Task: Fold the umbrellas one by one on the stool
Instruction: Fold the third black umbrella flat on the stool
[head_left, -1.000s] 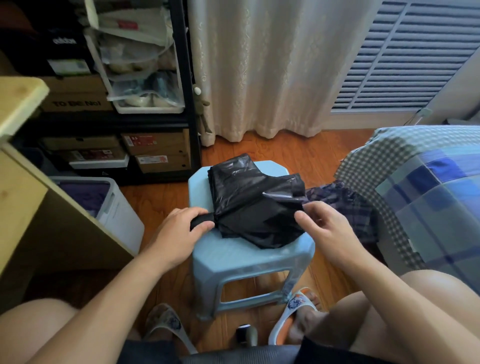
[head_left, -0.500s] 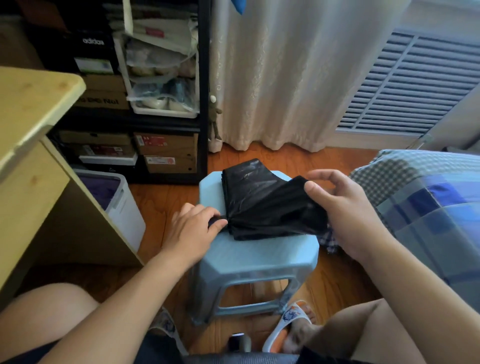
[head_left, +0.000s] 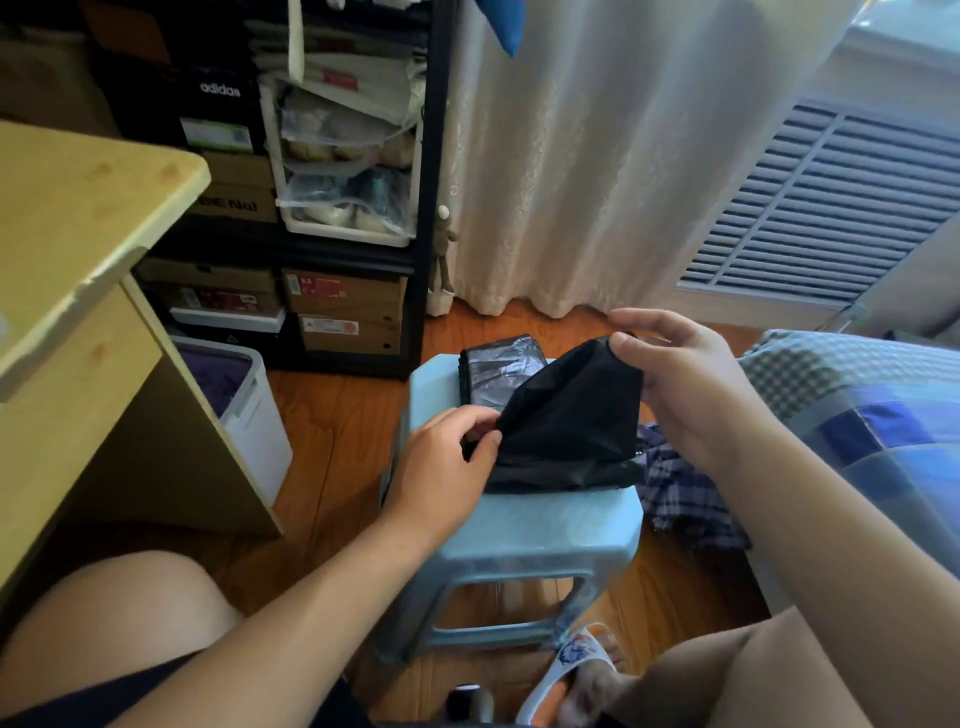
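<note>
A black umbrella (head_left: 561, 431) lies collapsed on the light blue plastic stool (head_left: 524, 535) in front of me. My left hand (head_left: 447, 462) grips its handle end at the stool's left side. My right hand (head_left: 680, 384) pinches a corner of the black canopy between thumb and fingers and holds it lifted above the stool. A flat, shiny part of the canopy (head_left: 498, 364) lies toward the stool's far edge. A blue plaid umbrella (head_left: 685, 493) lies on the floor to the right of the stool, partly hidden by my right arm.
A wooden desk (head_left: 78, 260) stands at the left with a white bin (head_left: 249, 415) beside it. Black shelves with shoe boxes (head_left: 343, 312) fill the back left. A curtain (head_left: 597, 156) hangs behind. A checked bed cover (head_left: 857, 415) is at the right. My slippered foot (head_left: 571, 670) rests under the stool.
My right hand has raised the canopy corner higher, pulling the black fabric into a tent shape. My left hand has kept its grip on the handle end.
</note>
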